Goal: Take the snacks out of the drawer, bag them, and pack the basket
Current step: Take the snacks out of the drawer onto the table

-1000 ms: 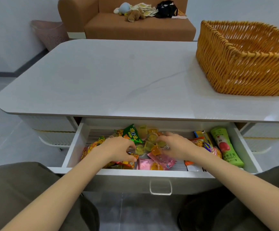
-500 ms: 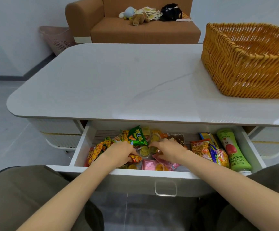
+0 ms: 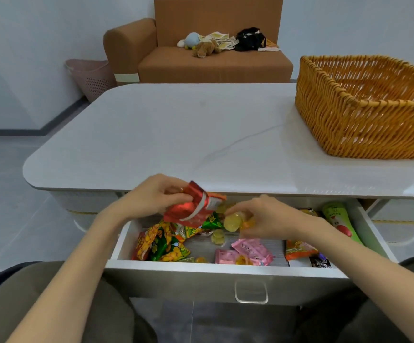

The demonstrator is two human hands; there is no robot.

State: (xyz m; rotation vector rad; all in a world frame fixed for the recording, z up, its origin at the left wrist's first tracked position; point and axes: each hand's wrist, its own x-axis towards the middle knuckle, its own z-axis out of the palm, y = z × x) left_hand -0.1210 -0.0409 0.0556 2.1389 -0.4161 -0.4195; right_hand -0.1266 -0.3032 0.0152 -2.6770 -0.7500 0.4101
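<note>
Two hands work over the open drawer (image 3: 201, 268) in the head view. The left hand (image 3: 156, 194) has its fingers curled round a red snack packet (image 3: 191, 209), held above the drawer at the edge of the white table (image 3: 176, 134). The right hand (image 3: 270, 219) pinches yellow jelly cups (image 3: 232, 222) just beside that packet. Below them lie yellow-green packets (image 3: 166, 243), pink packets (image 3: 250, 250) and a green tube (image 3: 337, 219) by the right wall. The wicker basket (image 3: 349, 125) stands on the table's right side, well apart from both hands.
</note>
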